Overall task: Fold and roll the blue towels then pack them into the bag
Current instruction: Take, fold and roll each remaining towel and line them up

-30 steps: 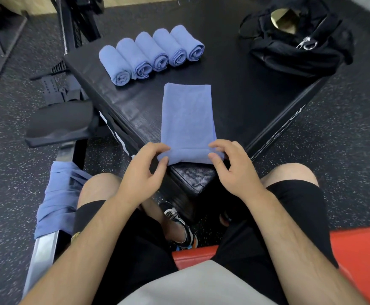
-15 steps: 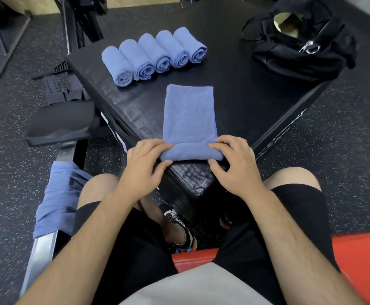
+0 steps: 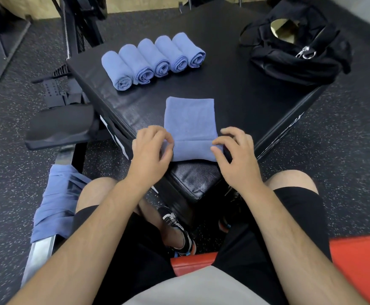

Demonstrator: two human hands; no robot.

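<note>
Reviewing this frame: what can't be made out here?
Head view only.
- Bag contents: only a small gap of the opening shows.
- Roll ends of the folded towel: covered by the left hand and right hand pinching it.
- Loose towels, how many: bunched, partly behind the left thigh.
- Box side lettering: steep angle, unreadable.

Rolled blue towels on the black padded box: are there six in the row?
No, five rolled blue towels lie side by side there.

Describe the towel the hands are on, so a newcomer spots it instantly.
On the black padded box, look at the near corner. The blue towel there is a flat folded strip, its near end rolled between the left hand and right hand; the five rolled towels behind it are complete rolls.
</note>
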